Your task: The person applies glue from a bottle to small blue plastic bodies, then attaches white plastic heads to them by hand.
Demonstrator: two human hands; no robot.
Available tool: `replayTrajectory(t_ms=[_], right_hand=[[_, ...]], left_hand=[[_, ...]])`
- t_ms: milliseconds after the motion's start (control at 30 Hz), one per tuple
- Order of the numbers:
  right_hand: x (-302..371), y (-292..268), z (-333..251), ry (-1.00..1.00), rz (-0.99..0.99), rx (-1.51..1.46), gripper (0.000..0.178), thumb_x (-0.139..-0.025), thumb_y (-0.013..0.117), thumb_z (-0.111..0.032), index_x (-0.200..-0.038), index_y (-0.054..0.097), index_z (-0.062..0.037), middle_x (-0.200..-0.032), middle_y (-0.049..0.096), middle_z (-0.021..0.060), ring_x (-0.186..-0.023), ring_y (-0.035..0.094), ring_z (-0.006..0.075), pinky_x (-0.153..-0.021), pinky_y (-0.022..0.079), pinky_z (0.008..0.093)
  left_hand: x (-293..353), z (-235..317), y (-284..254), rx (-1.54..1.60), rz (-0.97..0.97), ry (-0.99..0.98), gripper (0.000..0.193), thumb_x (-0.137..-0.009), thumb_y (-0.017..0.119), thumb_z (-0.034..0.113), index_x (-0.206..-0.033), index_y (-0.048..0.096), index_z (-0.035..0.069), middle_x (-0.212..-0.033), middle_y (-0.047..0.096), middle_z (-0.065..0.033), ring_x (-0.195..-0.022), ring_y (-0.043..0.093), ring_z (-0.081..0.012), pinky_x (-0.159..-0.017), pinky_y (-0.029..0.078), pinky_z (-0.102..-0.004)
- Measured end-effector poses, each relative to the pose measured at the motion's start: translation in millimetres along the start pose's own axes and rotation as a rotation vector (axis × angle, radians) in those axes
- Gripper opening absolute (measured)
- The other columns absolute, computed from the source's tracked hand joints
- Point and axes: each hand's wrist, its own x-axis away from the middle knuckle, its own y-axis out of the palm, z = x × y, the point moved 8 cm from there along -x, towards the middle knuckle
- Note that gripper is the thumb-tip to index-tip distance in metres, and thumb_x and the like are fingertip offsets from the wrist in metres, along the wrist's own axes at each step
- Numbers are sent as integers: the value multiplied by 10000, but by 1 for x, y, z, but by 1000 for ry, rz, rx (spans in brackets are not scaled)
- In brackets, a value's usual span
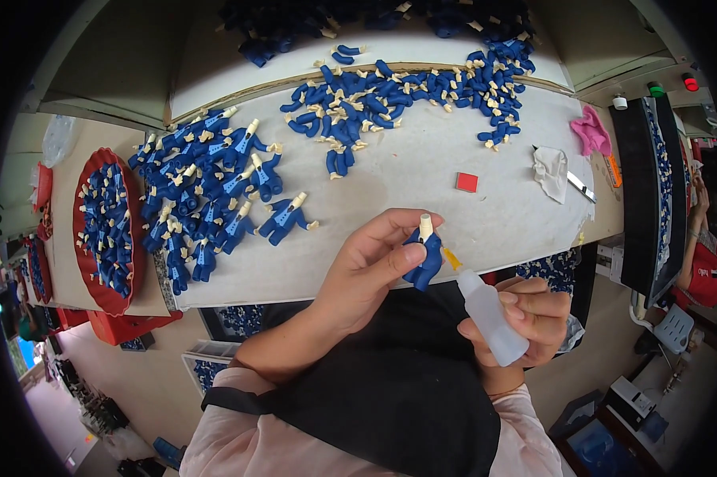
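Note:
Near the front edge of the table, my left hand point(378, 258) pinches a small blue doll body point(426, 258) with a cream neck peg pointing up. My right hand point(537, 314) wraps around a translucent white squeeze bottle point(490, 314). The bottle's thin yellow nozzle point(452, 258) points at the doll body's right side, close to or touching it; which one I cannot tell. To the left lie several assembled blue doll bodies point(235, 226) with cream necks and hands. Further back is a pile of loose blue arms point(366, 103) with cream hands.
A red scalloped basket point(136, 290) of blue parts stands at the far left. On the white tabletop point(374, 187) lie a small red box point(467, 183), a crumpled white cloth point(551, 171), a metal blade tool point(581, 187) and a pink cloth point(591, 131). Another person in red point(704, 270) sits at far right.

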Motion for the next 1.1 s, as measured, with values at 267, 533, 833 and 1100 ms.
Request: replayTrajectory(t_ms=[267, 533, 833, 1100], right_hand=[[1, 1, 0, 15, -18, -44, 475, -520, 793, -111, -857, 465, -48, -783, 424, 58, -595, 477, 149, -481, 424, 225], [1, 2, 2, 30, 11, -82, 463, -525, 791, -107, -851, 468, -41, -783, 422, 60, -593, 475, 145, -481, 419, 225], [1, 0, 4, 28, 11, -40, 444, -545, 783, -109, -845, 464, -36, -773, 413, 58, -575, 465, 143, -475, 416, 219], [-1, 1, 3, -11, 13, 8, 453, -571, 775, -173, -848, 441, -41, -774, 411, 55, -570, 454, 136, -483, 415, 219]], left_hand=[[-1, -1, -2, -12, 3, 15, 285, -817, 532, 111, -1085, 468, 40, -1089, 482, -37, -927, 455, -80, -792, 377, -221], [-1, -3, -1, -27, -10, -13, 275, -823, 524, 117, -1080, 469, 37, -1064, 488, -26, -909, 461, -75, -790, 382, -220], [-2, -3, 1, -25, -11, -13, 269, -825, 519, 113, -1076, 469, 33, -1056, 491, -25, -908, 460, -73, -795, 382, -218], [-3, 1, -4, -56, 31, 13, 280, -821, 513, 136, -1081, 463, 44, -953, 510, -39, -864, 478, -104, -754, 388, -240]])
